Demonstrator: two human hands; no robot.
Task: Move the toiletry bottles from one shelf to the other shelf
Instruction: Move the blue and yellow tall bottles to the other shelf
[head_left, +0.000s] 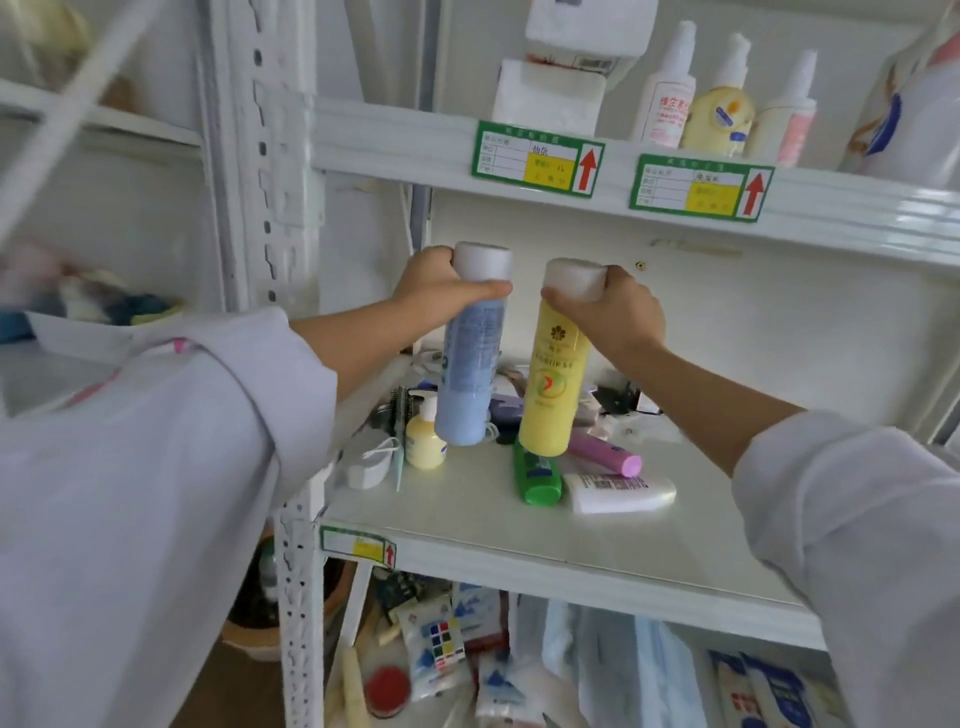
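Note:
My left hand (441, 288) grips a tall blue bottle (467, 374) just under its white cap, holding it upright above the middle shelf (467, 514). Beside it, my right hand (613, 306) grips a tall yellow bottle (553, 384) at its white cap, also upright and lifted. On the middle shelf lie a green bottle (537, 478), a pink tube (605, 452), a white tube (618, 493) and a small yellow pump bottle (426, 436). Three bottles stand on the upper shelf (415, 150): a white spray bottle (667, 98), a yellow pump bottle (719, 114) and a pink-white bottle (787, 119).
Tissue packs (550, 83) sit on the upper shelf's left. A hairbrush (400, 410), a white mask (371, 462) and small clutter lie at the back of the middle shelf. Packets (441, 644) fill the bottom shelf. A perforated upright post (298, 597) stands at left.

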